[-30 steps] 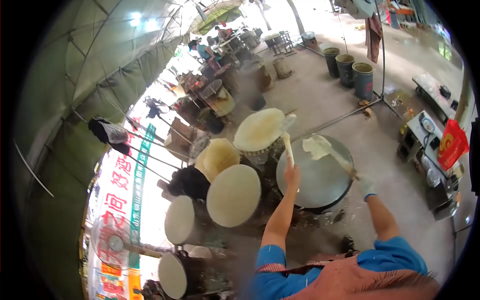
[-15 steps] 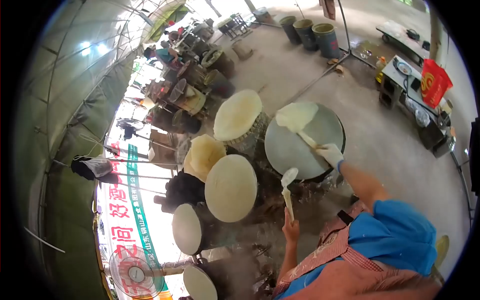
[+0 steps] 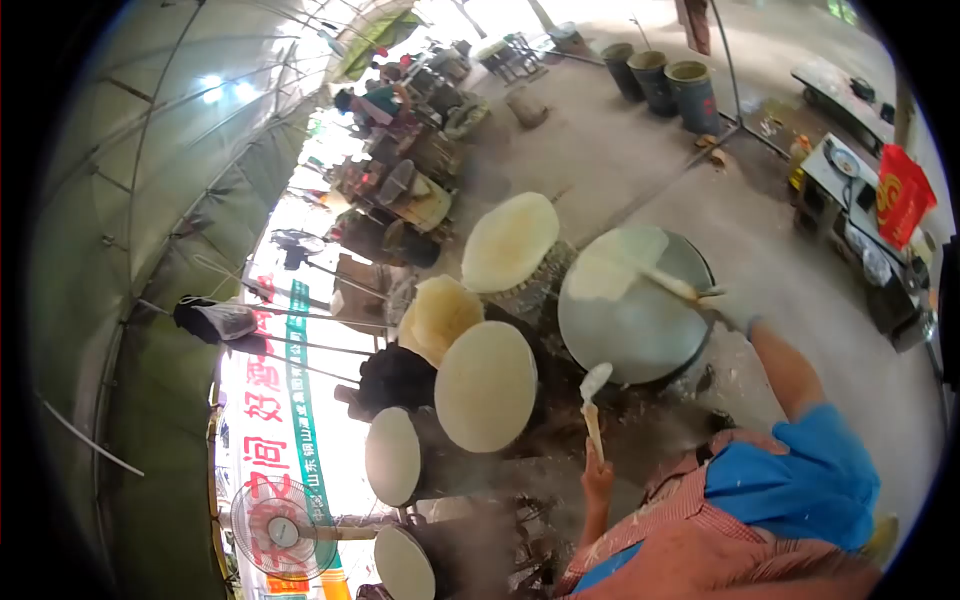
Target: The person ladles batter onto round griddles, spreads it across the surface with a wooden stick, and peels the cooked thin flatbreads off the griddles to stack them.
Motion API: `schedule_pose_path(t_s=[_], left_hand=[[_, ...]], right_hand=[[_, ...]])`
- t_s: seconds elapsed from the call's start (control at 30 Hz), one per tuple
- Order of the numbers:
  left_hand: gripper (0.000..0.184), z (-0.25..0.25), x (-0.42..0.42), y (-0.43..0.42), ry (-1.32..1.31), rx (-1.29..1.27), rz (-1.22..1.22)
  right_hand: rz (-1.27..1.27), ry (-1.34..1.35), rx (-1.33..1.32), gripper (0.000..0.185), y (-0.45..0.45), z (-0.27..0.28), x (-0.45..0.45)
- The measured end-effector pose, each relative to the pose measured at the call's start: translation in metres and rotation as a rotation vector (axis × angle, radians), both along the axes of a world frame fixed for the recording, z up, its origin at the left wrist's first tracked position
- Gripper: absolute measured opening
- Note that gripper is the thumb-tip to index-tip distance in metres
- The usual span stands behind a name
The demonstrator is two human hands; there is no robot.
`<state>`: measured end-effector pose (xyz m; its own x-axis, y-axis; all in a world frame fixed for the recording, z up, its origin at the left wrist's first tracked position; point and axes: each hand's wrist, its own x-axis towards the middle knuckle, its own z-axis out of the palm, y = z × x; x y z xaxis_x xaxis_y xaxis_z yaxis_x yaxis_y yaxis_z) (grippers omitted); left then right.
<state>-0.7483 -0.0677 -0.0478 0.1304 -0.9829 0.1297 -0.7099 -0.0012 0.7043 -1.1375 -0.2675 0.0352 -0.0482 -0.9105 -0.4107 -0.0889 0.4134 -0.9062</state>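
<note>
My right hand (image 3: 728,308), in a pale glove and blurred by motion, is closed around the wooden handle of a spreader (image 3: 672,284) over the round griddle (image 3: 625,340). The spreader's far end meets a layer of pale batter (image 3: 618,262) covering the griddle's upper left part. Bare and lower down, my left hand (image 3: 597,476) grips a wooden-handled scoop (image 3: 594,415) upright, its white head coated in batter. That head is beside the griddle's lower left edge.
Left of the griddle lie a round flatbread (image 3: 510,242), a stack of folded flatbreads (image 3: 440,318) and a large pale round (image 3: 486,386). Two smaller rounds (image 3: 393,456) stand below. A fan (image 3: 283,531) is at lower left. Another person (image 3: 375,103) sits far off among buckets.
My right hand has swung outward to the right with the spreader. The batter now covers a wider patch of the griddle. The whole view has shifted slightly; my left hand still holds the scoop.
</note>
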Motion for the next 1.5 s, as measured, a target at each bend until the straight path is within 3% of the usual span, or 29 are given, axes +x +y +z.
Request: schedule_pose_path(t_s=[0.07, 0.1, 0.17, 0.3, 0.37, 0.47, 0.5, 0.53, 0.6, 0.7, 0.83, 0.9, 0.97, 1.03, 1.1, 1.17, 1.3, 1.33, 1.37, 1.5], left_hand=[[0.063, 0.003, -0.01, 0.005, 0.015, 0.037, 0.02], [0.063, 0.003, -0.012, 0.006, 0.03, 0.035, 0.033], [0.064, 0.003, -0.021, 0.004, 0.065, 0.032, 0.055], [0.065, 0.023, -0.034, 0.002, 0.052, 0.026, 0.085], [0.066, 0.02, -0.031, 0.007, -0.016, 0.113, 0.112], [0.066, 0.025, -0.043, 0.007, 0.06, 0.051, 0.121], [0.066, 0.024, -0.043, 0.009, 0.062, 0.118, 0.167], [0.065, 0.023, -0.042, 0.018, 0.067, 0.188, 0.218], [0.064, 0.02, -0.049, 0.036, 0.091, 0.192, 0.275], [0.065, 0.031, -0.051, 0.056, 0.117, 0.064, 0.339], [0.066, 0.015, -0.062, 0.086, 0.195, 0.159, 0.478], [0.066, 0.007, -0.06, 0.094, 0.209, 0.175, 0.486], [0.066, 0.002, -0.06, 0.102, 0.216, 0.178, 0.485], [0.066, -0.004, -0.055, 0.113, 0.161, 0.173, 0.473], [0.067, -0.031, -0.043, 0.135, 0.117, 0.131, 0.432], [0.068, -0.072, -0.031, 0.152, 0.162, 0.034, 0.39], [0.068, -0.02, -0.065, 0.144, 0.173, 0.208, 0.548], [0.068, -0.011, -0.073, 0.143, 0.202, 0.209, 0.578], [0.068, -0.004, -0.078, 0.138, 0.228, 0.201, 0.606], [0.07, -0.004, -0.083, 0.146, 0.357, 0.216, 0.715]], right_hand=[[-0.115, -0.042, 0.143, 0.033, -0.019, -0.036, -0.01], [-0.13, -0.171, 0.096, 0.028, -0.012, -0.031, 0.013], [-0.04, -0.252, -0.159, 0.028, -0.023, -0.105, 0.04], [0.178, -0.144, 0.132, 0.028, -0.02, 0.011, -0.031], [0.059, -0.337, 0.217, 0.025, -0.078, -0.088, -0.068], [0.158, -0.153, 0.044, 0.024, -0.055, -0.005, -0.015], [0.207, -0.154, -0.035, 0.026, -0.059, -0.034, 0.001], [0.276, -0.153, 0.094, 0.026, -0.057, -0.058, -0.01], [0.362, -0.116, 0.267, 0.025, -0.049, -0.018, -0.034], [0.213, -0.309, 0.068, 0.025, -0.095, -0.028, -0.068], [0.358, -0.018, 0.123, 0.025, -0.116, -0.027, -0.031], [0.485, -0.17, 0.218, 0.024, -0.091, -0.017, -0.038], [0.529, -0.107, 0.269, 0.024, -0.084, -0.008, -0.056], [0.462, -0.025, 0.049, 0.024, -0.108, -0.012, -0.074], [0.272, -0.2, 0.085, 0.025, -0.163, -0.063, -0.07], [0.399, -0.045, 0.053, 0.023, -0.17, -0.043, -0.047], [0.709, 0.065, 0.235, 0.02, -0.125, -0.003, -0.035], [0.744, -0.094, 0.305, 0.018, -0.12, -0.023, -0.053], [0.749, -0.071, 0.356, 0.018, -0.118, -0.01, -0.064], [0.668, -0.012, -0.003, 0.016, -0.171, -0.015, -0.041]])
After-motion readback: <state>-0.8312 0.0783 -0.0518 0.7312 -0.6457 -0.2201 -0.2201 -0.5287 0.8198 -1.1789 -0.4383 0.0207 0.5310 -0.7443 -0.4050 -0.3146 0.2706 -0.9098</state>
